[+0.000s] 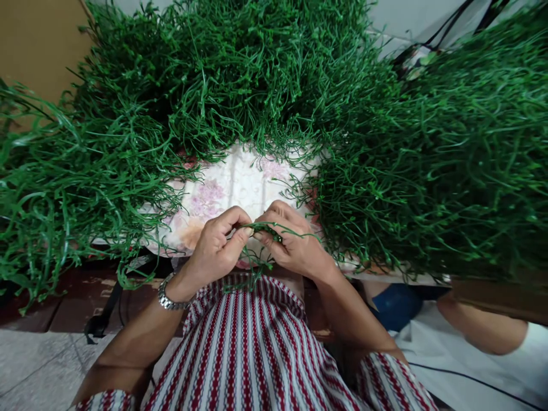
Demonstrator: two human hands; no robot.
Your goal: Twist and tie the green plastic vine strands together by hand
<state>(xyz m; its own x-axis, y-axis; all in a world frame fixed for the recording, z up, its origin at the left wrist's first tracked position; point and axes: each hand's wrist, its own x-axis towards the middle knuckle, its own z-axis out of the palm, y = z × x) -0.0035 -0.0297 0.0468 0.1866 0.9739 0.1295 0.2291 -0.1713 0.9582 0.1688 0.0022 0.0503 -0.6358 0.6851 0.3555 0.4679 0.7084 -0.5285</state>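
Note:
My left hand, with a metal watch at its wrist, pinches thin green artificial plant stems between thumb and forefinger. Against it, the fingers of my right hand are closed on the same stems. One strand runs to the right across my right hand, and a few branched ends hang below the fingertips. Just where the fingers meet, the stems are partly hidden. Both hands are over the near edge of a table with a floral cloth.
Large heaps of similar green stems rise on the left, at the back and on the right. A dark bag with straps is behind, at upper right. Another person's arm shows at lower right, near a black cable.

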